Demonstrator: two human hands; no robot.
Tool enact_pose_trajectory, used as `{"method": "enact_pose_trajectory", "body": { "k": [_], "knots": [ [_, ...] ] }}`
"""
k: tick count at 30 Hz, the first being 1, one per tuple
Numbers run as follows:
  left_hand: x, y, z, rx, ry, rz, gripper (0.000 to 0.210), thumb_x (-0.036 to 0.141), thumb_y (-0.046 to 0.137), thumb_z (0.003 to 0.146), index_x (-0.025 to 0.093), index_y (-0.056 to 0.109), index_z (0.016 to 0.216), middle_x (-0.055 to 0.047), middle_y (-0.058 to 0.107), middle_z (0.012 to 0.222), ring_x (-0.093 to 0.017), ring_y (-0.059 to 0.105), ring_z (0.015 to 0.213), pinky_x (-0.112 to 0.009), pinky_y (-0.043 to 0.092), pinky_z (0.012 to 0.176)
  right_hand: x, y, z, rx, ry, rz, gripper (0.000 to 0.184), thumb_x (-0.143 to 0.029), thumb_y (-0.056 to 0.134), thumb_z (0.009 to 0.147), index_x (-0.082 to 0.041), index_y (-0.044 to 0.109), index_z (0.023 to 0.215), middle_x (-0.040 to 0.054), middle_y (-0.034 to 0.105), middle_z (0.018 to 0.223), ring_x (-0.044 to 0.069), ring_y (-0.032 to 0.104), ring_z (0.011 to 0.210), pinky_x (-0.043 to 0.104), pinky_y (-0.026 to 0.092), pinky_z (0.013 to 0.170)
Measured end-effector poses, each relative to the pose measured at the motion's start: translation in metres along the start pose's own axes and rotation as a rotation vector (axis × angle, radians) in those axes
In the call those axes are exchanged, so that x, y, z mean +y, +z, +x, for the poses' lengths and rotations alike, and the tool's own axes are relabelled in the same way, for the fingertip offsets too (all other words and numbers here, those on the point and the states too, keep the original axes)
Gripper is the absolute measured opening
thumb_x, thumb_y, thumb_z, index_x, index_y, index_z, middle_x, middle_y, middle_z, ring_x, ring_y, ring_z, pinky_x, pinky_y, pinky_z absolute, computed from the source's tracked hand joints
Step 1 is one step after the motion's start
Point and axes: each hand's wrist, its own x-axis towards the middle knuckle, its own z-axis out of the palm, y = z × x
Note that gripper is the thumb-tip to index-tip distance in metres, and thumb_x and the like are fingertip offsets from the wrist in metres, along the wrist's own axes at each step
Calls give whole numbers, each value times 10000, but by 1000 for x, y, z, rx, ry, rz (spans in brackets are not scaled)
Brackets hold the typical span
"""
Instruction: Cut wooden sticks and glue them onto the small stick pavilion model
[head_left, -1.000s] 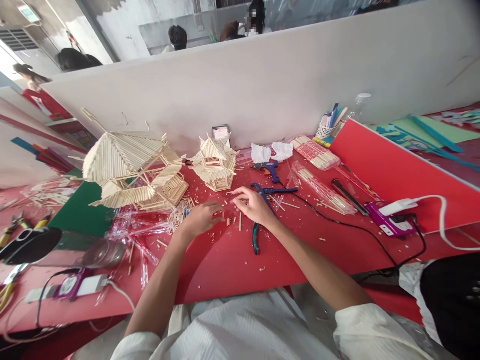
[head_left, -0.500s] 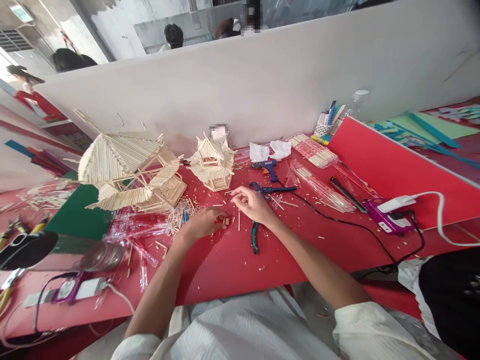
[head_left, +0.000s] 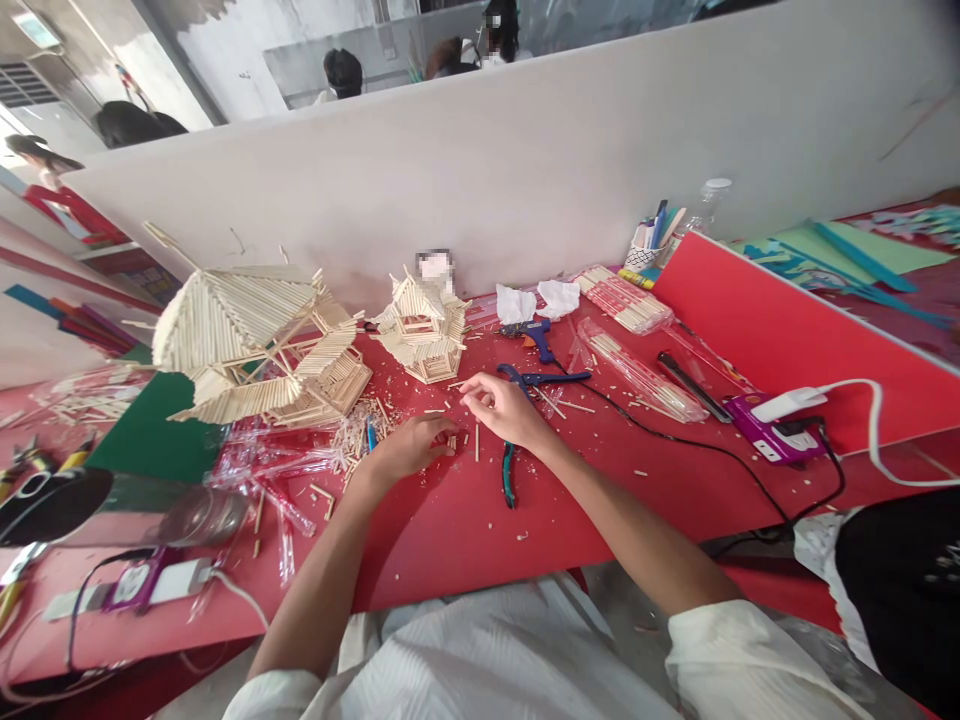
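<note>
My left hand (head_left: pixel 411 447) rests low over the red table, thumb and fingers curled round a few short wooden stick pieces (head_left: pixel 452 441). Just to its right, my right hand (head_left: pixel 501 406) is raised with the fingertips pinched at a short, thin wooden stick (head_left: pixel 457 384). One longer wooden stick (head_left: pixel 477 442) lies between the hands. Under my right wrist are green-handled pliers (head_left: pixel 509 476), partly hidden, and blue-handled cutters (head_left: pixel 547 378). Beyond the hands stands a small stick-built pavilion (head_left: pixel 426 330); a larger stick pavilion (head_left: pixel 247 340) is at the left.
A blue glue gun (head_left: pixel 534 335) with a black cord lies behind the cutters. Bagged wooden sticks (head_left: pixel 641 375), a purple power strip (head_left: pixel 774 430) and a red board (head_left: pixel 810 340) are at the right. At the left are a clear bottle (head_left: pixel 180 505), plastic wrappers and loose stick scraps (head_left: pixel 356 440).
My left-hand fingers have shifted slightly over the short stick pieces. My right hand holds nearly the same pose, and the camera view has moved a little.
</note>
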Motion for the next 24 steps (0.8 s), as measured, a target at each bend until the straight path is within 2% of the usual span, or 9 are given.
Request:
{"method": "enact_pose_trajectory", "body": {
  "k": [8,13,18,24],
  "knots": [
    [3,0,0,5,5,17,232,166,642,880,172,706,1102,-80,716,976,-175,676,823,-277,531,784,1,-3,0,-50,-41,-80,100,-226,595,913,-199,660,983,33,745,925,147,673,768,250,475,708],
    [-3,-7,-5,30,-7,2,268,149,593,906,209,691,1148,-77,729,1049,-190,691,924,-296,538,842,1,-13,-2,-172,-116,-281,99,-157,612,910,-205,698,908,28,730,850,160,650,752,264,437,704],
    [-4,-11,-7,123,-36,35,270,142,531,935,225,693,1134,-78,727,1054,-202,693,956,-324,540,872,2,-22,-4,-329,-258,-468,154,-123,595,946,-196,730,928,63,704,975,179,646,842,277,427,751],
    [4,-3,-2,58,49,33,251,206,617,908,224,677,1151,-90,706,1034,-221,677,954,-350,534,881,5,-19,-4,-473,-289,-600,140,-112,645,923,-184,757,968,88,676,1005,204,647,915,281,432,763]
  ]
}}
